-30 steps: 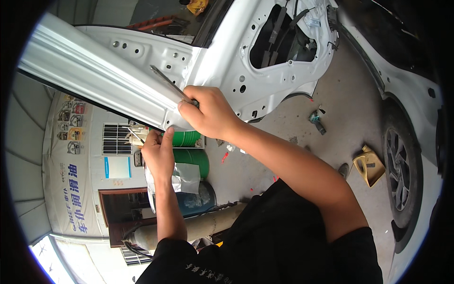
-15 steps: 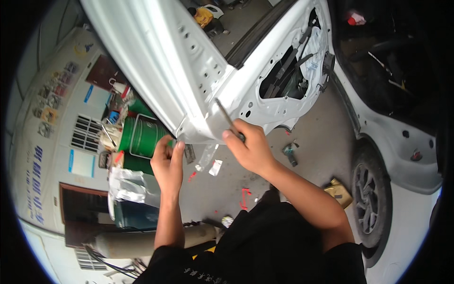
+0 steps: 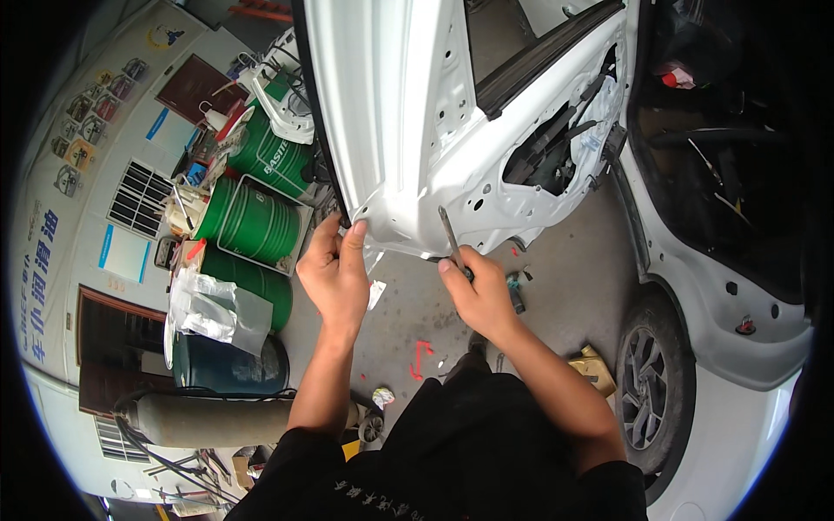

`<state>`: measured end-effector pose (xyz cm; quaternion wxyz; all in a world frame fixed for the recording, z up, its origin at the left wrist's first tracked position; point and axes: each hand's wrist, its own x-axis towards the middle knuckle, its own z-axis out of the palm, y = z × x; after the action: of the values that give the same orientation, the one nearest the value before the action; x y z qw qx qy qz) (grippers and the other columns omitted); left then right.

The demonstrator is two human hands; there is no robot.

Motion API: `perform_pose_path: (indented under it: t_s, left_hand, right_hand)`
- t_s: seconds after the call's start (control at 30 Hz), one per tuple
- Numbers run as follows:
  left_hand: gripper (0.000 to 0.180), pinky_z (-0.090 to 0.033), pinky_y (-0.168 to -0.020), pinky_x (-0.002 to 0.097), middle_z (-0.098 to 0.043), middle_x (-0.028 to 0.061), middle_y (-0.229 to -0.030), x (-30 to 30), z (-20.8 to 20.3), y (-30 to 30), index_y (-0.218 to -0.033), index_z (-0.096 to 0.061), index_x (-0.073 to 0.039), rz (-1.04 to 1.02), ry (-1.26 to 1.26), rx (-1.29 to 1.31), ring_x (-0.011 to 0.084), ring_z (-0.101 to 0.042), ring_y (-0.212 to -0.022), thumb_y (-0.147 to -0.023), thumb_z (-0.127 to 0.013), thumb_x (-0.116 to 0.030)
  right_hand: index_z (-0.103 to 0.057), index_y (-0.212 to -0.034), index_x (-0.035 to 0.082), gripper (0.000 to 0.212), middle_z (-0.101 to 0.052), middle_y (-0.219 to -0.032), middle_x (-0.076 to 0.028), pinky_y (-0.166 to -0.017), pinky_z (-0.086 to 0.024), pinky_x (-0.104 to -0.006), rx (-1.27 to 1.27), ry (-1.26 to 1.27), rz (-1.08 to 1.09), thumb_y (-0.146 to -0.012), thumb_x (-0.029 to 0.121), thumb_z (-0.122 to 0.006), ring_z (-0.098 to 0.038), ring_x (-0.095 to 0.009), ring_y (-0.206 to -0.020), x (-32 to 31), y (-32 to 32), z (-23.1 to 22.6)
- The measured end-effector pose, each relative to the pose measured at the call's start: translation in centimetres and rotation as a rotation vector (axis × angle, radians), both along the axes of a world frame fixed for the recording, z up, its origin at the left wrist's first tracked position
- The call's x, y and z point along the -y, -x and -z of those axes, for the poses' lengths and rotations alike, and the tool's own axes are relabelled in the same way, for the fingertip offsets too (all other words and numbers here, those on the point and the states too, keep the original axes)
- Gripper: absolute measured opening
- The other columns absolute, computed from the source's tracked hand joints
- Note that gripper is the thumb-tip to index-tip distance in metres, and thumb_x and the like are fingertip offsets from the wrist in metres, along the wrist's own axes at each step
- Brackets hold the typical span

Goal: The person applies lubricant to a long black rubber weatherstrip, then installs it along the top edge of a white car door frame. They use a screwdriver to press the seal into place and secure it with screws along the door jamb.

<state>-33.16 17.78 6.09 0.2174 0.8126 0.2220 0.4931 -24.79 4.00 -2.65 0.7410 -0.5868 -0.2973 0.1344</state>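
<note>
A white car door (image 3: 408, 230), bare on its inner side, stands open in front of me. My left hand (image 3: 337, 273) is closed at the door's near left corner, thumb and fingers pinching its edge where a black strip (image 3: 323, 139) ends. What lies between those fingertips is partly hidden. My right hand (image 3: 482, 295) grips a screwdriver (image 3: 450, 234) by its dark handle. The grey shaft points up and away over the door's near end; whether its tip touches the metal I cannot tell.
Green drums (image 3: 261, 227) and a grey gas cylinder (image 3: 217, 423) stand to the left. At right are the white car body and its wheel (image 3: 645, 386). A gold container (image 3: 592, 372), a teal tool (image 3: 518, 291) and red scraps (image 3: 421, 358) lie on the floor.
The view has swung, so the door appears more upright and more of the drums shows. Both hands sit further right in the picture. Their grips look the same.
</note>
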Motion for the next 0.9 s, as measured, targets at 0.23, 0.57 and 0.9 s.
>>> perform_pose_path:
  t_s: [0.23,0.57,0.9]
  left_hand:
    - [0.027,-0.039,-0.047,0.0279,-0.051,0.0077,-0.053,0.5,-0.8,-0.2,-0.101,-0.065,0.005,-0.041,-0.242,-0.117,0.0125,-0.046,-0.046,-0.085,-0.071,-0.016]
    - [0.03,-0.037,-0.046,0.0252,-0.045,0.0045,-0.051,1.1,-1.2,0.2,-0.108,-0.065,0.003,-0.04,-0.14,-0.115,0.0094,-0.04,-0.045,-0.083,-0.072,-0.012]
    - [0.028,-0.035,-0.044,0.0259,-0.041,0.0024,-0.048,1.0,-0.1,0.2,-0.106,-0.068,0.0,-0.041,-0.029,-0.016,0.0091,-0.037,-0.043,-0.081,-0.073,-0.012]
  right_hand:
    - [-0.052,-0.074,-0.001,0.027,-0.05,-0.056,-0.007,-0.05,-0.039,-0.0312,0.015,0.034,-0.035,-0.089,0.02,-0.059,-0.047,-0.014,-0.051,0.1,1.3,1.4]
    - [-0.052,-0.076,0.0,0.026,-0.05,-0.053,-0.002,-0.045,-0.038,-0.0268,0.042,0.086,-0.015,-0.091,0.02,-0.058,-0.049,-0.008,-0.047,1.1,2.4,3.5]
    - [-0.052,-0.079,-0.003,0.03,-0.053,-0.063,-0.016,-0.056,-0.042,-0.0342,-0.134,0.185,-0.045,-0.088,0.023,-0.063,-0.048,-0.022,-0.056,1.7,3.4,3.9]
